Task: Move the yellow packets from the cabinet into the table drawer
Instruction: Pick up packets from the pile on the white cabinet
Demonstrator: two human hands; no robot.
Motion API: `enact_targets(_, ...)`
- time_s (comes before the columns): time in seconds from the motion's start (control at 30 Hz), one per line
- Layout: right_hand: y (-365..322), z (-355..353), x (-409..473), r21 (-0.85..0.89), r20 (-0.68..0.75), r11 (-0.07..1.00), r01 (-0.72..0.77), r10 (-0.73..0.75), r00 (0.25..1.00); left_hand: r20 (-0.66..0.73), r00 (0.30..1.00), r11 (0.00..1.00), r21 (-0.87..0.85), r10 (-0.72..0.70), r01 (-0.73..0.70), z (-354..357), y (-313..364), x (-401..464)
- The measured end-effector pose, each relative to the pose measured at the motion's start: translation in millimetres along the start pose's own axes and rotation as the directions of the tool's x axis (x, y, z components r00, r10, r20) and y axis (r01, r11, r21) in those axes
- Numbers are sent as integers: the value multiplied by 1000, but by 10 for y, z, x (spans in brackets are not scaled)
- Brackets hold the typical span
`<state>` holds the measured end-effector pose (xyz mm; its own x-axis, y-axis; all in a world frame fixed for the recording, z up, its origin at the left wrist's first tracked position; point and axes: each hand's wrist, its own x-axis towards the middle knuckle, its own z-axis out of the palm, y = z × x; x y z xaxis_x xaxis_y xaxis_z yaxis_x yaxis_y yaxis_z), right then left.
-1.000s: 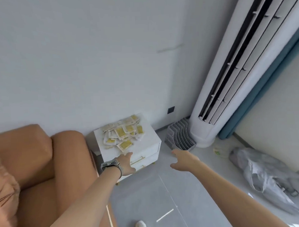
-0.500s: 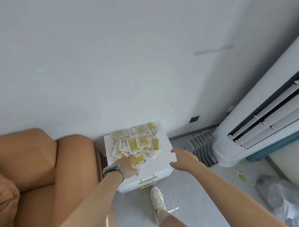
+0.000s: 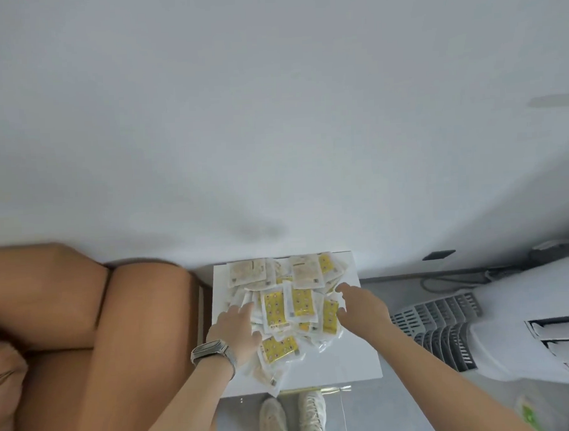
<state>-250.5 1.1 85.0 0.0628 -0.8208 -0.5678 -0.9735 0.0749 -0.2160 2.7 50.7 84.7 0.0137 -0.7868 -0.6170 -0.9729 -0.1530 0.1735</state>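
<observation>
A heap of several yellow packets (image 3: 288, 304) in clear wrappers lies on top of a small white cabinet (image 3: 354, 362) against the wall. My left hand (image 3: 234, 330), with a watch on the wrist, rests on the left side of the heap, fingers spread. On the right side of the heap is my right hand (image 3: 358, 305), fingers apart and curled over the packets. Neither hand grips a packet. A gold drawer handle (image 3: 317, 390) shows at the cabinet's front edge; the drawer fronts are hidden.
An orange-brown sofa (image 3: 85, 321) stands close to the cabinet's left. A grey slatted rack (image 3: 444, 325) and a white floor air conditioner (image 3: 542, 318) stand at the right. My two white shoes (image 3: 293, 417) touch the cabinet's front.
I have stepped up to the cabinet and now look straight down on it. Both hands have moved forward from the cabinet's front edge onto the two sides of the packet heap.
</observation>
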Motion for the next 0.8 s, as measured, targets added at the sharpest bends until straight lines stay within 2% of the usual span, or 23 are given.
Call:
enact_targets(0.1,-51,156,354,9,-5,1000,-7,7,1000,-6,1000,1000,-25,-5,5,65,-62,258)
enact_targets(0.23,-76,446,696,134,-24,989,-58,62,998,-31,1000,999,-40,1,-2,195,-130,532)
enact_targets(0.5,-118,1031,1029,287,48,954,-86,76,996,-35,999,999,-44,17,-18,567,-181,813)
enact_targets(0.67,-210,1243,1134,245,48,969,-26,15,999,-12,999,997,-67,37,-38,747,-134,943)
enact_targets(0.8,-331,1322,1198,228,75,971,-69,53,996,-63,997,997,-52,46,-49,835,-58,1003)
